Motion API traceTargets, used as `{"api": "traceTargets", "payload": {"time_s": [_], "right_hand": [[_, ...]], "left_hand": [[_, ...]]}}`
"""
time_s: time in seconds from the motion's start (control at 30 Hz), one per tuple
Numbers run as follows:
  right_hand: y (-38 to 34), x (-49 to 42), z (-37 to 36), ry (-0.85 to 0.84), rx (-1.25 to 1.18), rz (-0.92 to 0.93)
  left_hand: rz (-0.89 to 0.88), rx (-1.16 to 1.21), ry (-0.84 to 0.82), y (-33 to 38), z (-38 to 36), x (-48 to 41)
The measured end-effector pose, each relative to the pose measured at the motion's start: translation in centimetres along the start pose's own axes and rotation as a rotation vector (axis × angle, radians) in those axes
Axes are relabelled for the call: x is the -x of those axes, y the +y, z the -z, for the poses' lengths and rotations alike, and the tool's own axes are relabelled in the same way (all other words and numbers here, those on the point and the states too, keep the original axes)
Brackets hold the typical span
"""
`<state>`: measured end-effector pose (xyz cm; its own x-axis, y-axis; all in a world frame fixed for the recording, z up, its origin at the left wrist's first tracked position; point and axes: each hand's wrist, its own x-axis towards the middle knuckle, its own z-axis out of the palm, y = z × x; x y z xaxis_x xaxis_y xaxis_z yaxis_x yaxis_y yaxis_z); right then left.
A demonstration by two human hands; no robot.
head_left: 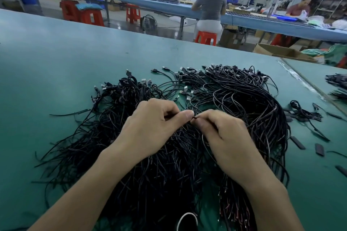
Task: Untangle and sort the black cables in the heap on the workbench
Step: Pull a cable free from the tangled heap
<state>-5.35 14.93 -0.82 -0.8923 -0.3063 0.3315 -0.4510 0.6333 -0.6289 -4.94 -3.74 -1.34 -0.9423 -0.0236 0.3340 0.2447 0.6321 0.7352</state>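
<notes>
A big heap of black cables (234, 99) with USB plugs at the far ends covers the middle of the green workbench (56, 62). My left hand (152, 129) and my right hand (225, 137) hover over the heap's centre, fingertips meeting. Both pinch the same thin black cable end (193, 117) between thumb and forefinger. A cable loop (204, 142) hangs under my right hand. The rest of that cable is lost in the tangle.
Short black sleeve pieces (319, 149) and a small cable bundle (300, 110) lie at the right. More cables (338, 84) sit on the adjoining bench at the far right. A white cord (187, 219) lies at the near edge. People sit at a blue bench (150, 3) behind.
</notes>
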Motion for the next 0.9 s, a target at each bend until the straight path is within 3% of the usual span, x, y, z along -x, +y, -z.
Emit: {"api": "traceTargets", "payload": {"time_s": [0.07, 0.13, 0.27, 0.33, 0.4, 0.57, 0.73, 0.8, 0.9], "right_hand": [[0.1, -0.1, 0.4, 0.134, -0.072, 0.009], [0.1, -0.2, 0.8, 0.243, -0.133, 0.015], [-0.3, -0.1, 1.2, 0.336, -0.279, 0.036], [-0.5, -0.1, 1.1, 0.297, -0.311, 0.021], [-0.6, -0.1, 0.8, 0.276, -0.318, -0.012], [-0.2, -0.2, -0.1, 0.292, -0.288, -0.13], [-0.6, 0.0, -0.9, -0.006, -0.239, -0.144], [-1.0, 0.1, -0.9, -0.106, -0.214, -0.115], [-1.8, 0.3, -0.7, -0.198, -0.208, -0.057]], "left_hand": [[0.076, -0.001, -0.063, 0.4, 0.3, 0.1], [0.162, 0.088, -0.283, 1.0, 0.8, 0.1], [0.117, 0.598, -0.849, 2.1, 2.0, 0.6], [0.053, 0.909, -1.024, 2.4, 2.8, 1.0], [-0.017, 1.135, -1.098, 2.6, 3.2, 1.1], [0.044, 1.4, -0.938, 3.0, 2.7, 0.9], [0.135, 1.592, -0.557, 3.8, 2.0, 0.4], [0.19, 1.567, -0.319, 3.6, 1.6, 0.1], [0.186, 1.268, -0.03, 2.8, 0.7, -0.1]]}}
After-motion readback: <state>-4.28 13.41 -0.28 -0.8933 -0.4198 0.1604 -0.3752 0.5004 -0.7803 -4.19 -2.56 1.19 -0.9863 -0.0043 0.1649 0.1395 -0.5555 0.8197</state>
